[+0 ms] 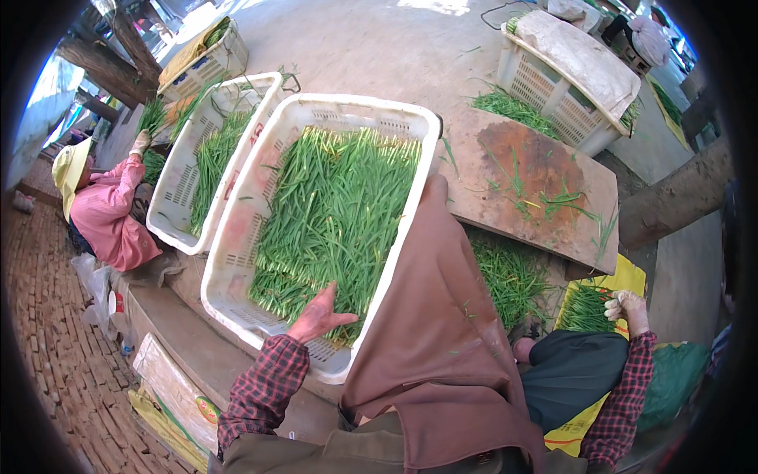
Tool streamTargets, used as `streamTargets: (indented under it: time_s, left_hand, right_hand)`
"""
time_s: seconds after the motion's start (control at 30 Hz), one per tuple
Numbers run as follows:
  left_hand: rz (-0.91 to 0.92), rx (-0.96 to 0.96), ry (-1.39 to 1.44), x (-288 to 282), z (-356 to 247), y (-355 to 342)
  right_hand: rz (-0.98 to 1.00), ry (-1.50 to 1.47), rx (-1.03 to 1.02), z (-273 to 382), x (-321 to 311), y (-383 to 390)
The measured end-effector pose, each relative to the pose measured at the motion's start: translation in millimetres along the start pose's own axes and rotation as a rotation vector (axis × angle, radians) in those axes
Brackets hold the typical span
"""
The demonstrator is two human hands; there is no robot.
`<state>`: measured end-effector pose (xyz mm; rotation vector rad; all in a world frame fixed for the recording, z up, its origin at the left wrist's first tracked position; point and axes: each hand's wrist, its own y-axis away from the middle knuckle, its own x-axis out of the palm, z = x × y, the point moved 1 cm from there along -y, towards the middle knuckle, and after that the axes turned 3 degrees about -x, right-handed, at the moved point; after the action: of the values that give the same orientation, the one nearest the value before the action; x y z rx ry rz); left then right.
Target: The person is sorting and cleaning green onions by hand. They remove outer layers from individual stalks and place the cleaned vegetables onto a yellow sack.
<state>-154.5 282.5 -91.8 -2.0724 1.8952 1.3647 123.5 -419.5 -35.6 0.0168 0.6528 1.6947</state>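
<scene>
My left hand (317, 315), bare, reaches over the near end of a white plastic crate (430, 150). Its index finger and thumb are stretched apart, and the fingertips meet the green chives (339, 205) packed in rows inside. Low on the right, my right hand (629, 308) wears a pale glove. Its curled fingers close on the edge of a bunch of chives (587, 310) lying on a yellow sack (629, 276); the fingertips are partly hidden.
A low board (474, 130) with scattered chives stands ahead right, with loose chives (508, 276) below it. A covered crate (545, 87) and a slanting trunk (679, 193) lie beyond. At left, a person in pink (118, 205) sits beside another crate (175, 205).
</scene>
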Motion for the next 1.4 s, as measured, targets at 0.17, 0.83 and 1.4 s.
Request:
streamTargets:
  time_s: [0.17,0.83,1.4]
  left_hand:
    - [-0.096,0.135,-0.241,17.2,-21.4,-21.8]
    - [-0.481,-0.074,0.016,34.4,38.4,-101.3]
    - [-0.395,0.026,0.070,13.6,35.0,-92.8]
  right_hand:
    - [0.006,0.012,0.014,4.1,3.8,4.6]
    - [0.034,0.043,0.071,-7.7,-1.5,-0.5]
    - [0.083,0.030,0.037,12.7,13.5,1.5]
